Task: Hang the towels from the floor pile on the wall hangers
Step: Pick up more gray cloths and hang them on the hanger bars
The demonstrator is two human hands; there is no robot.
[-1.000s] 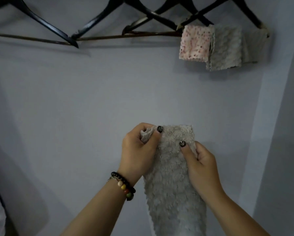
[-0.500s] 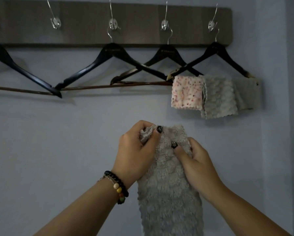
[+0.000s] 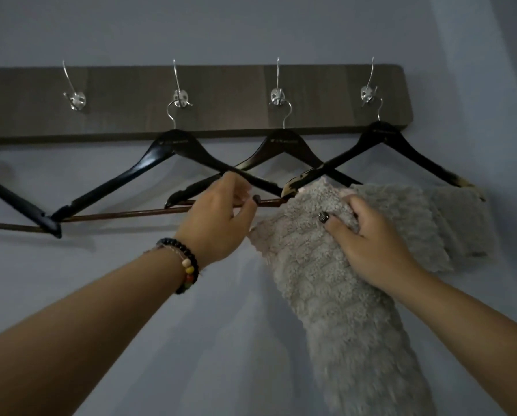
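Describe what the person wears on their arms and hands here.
Both forearms are bare, with no sleeves in view. The left hand has a bracelet at its wrist: dark round beads, with a few cream, yellow, orange and red ones. The right hand has dark nail polish; the left thumbnail is dark too.

The left hand (image 3: 218, 217) lets go of the grey towel (image 3: 335, 283) and now grips the hanger bar (image 3: 125, 214); the right hand (image 3: 368, 235) lifts the towel to it.

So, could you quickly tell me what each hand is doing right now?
Left hand: pinching the hanger bar.
Right hand: gripping the grey towel.
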